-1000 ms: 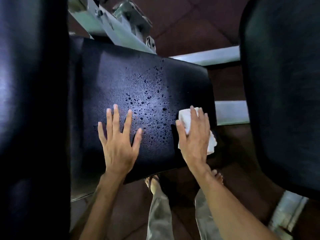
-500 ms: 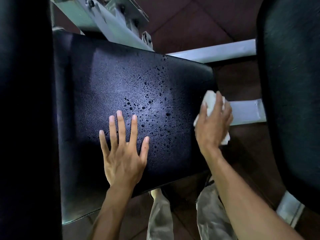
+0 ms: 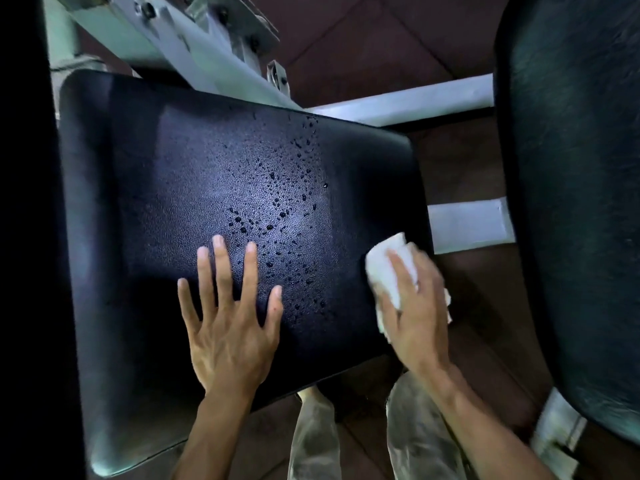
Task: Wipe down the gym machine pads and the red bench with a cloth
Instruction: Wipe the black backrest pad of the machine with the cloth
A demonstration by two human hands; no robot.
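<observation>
A black padded seat (image 3: pixel 173 188) of a gym machine fills the middle of the view, speckled with water droplets (image 3: pixel 280 216) across its centre. My left hand (image 3: pixel 228 323) lies flat on the pad's near part with its fingers spread, holding nothing. My right hand (image 3: pixel 419 306) presses a folded white cloth (image 3: pixel 388 265) onto the pad's right edge. No red bench is in view.
Another black pad (image 3: pixel 575 202) rises along the right side, and a dark pad edge (image 3: pixel 24 237) runs down the left. The machine's pale grey frame bars (image 3: pixel 401 102) cross behind the seat. Brown floor tiles (image 3: pixel 363 36) and my trouser legs (image 3: pixel 311 441) show below.
My right hand swung with the cloth out past the pad's right edge, then came back down onto the edge. My left hand stayed flat on the pad.
</observation>
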